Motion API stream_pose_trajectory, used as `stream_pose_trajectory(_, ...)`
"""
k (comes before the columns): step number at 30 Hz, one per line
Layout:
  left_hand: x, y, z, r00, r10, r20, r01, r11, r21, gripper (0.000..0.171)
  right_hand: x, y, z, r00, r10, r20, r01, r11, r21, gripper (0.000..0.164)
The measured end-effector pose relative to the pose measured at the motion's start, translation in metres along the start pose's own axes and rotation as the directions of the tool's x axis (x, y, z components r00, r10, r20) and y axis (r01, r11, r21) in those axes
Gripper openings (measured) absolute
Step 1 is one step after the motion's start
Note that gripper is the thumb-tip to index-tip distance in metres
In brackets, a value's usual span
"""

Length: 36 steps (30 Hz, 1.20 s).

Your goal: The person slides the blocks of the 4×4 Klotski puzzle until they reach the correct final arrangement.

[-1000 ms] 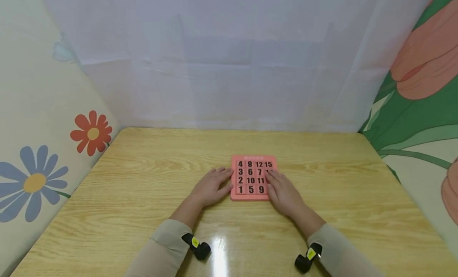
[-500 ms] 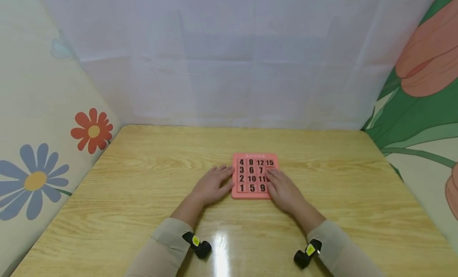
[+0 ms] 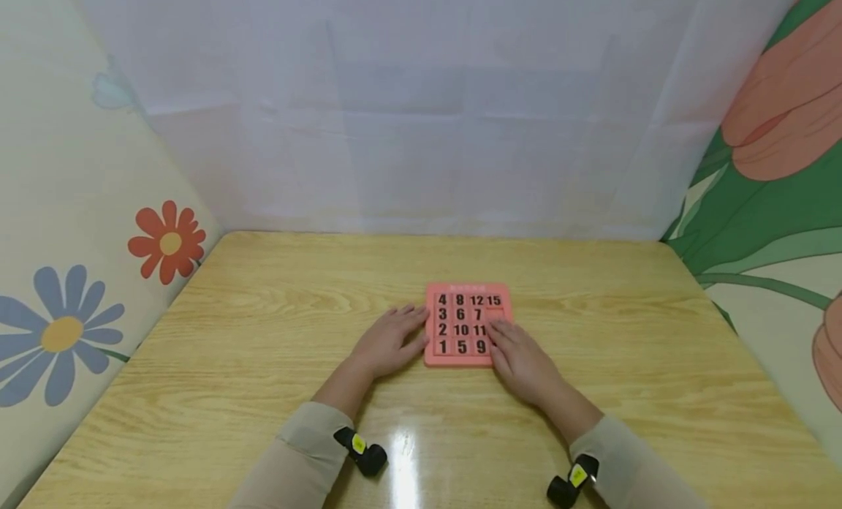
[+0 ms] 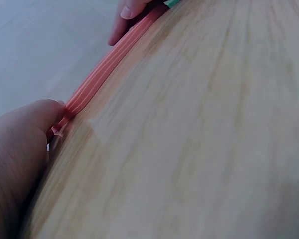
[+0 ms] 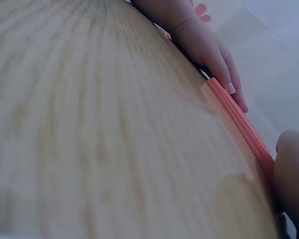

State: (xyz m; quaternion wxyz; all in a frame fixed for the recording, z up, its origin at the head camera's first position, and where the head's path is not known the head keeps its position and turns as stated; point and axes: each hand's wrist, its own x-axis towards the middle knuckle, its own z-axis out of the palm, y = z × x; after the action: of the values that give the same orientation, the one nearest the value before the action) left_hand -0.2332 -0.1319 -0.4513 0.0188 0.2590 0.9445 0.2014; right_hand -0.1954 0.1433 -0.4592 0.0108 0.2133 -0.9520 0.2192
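Observation:
A pink number sliding puzzle (image 3: 460, 322) with black-numbered tiles lies flat on the table. My left hand (image 3: 388, 341) rests along its left side, with fingertips and thumb touching the frame. On the right side, my right hand (image 3: 524, 364) lays its fairly straight fingers over the right-hand column and hides the lower tiles there. Just below the 15 tile, a bare pink slot shows above the fingertips. The left wrist view catches the puzzle's ribbed front edge (image 4: 102, 72) by the left thumb; the right wrist view has that edge (image 5: 241, 127) too, running between both hands.
The wood-grain table (image 3: 263, 289) extends around the puzzle. A white cloth backdrop (image 3: 408, 129) hangs behind it. Flower-patterned panels stand left (image 3: 39, 202) and right (image 3: 776, 238). Each sleeve carries a small black wrist camera (image 3: 371, 458).
The right fingers have slid slightly down the right column. A tile partly visible below the 15 a second ago has left that slot, which now shows bare. My left hand keeps its place.

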Motion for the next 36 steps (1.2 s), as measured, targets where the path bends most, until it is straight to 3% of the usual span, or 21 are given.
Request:
stream_pose_trajectory(9,0.000,0.000,0.000,1.000,0.004,-0.003,-0.004,1.000,-0.002,0.058,-0.004,-0.002,0.001,0.998,-0.033,-0.048,0.033,0.999,0.001,0.047)
stream_pose_trajectory(24,0.000,0.000,0.000,1.000,0.003,-0.001,-0.003,1.000,0.006,0.058,-0.009,-0.003,0.003,0.998,-0.033,-0.060,0.033,0.999,-0.006,0.045)
stream_pose_trajectory(36,0.000,-0.001,0.001,1.000,-0.004,-0.001,0.004,1.000,0.009,0.058,0.002,-0.003,-0.004,0.998,0.014,-0.064,-0.015,1.000,-0.007,0.046)
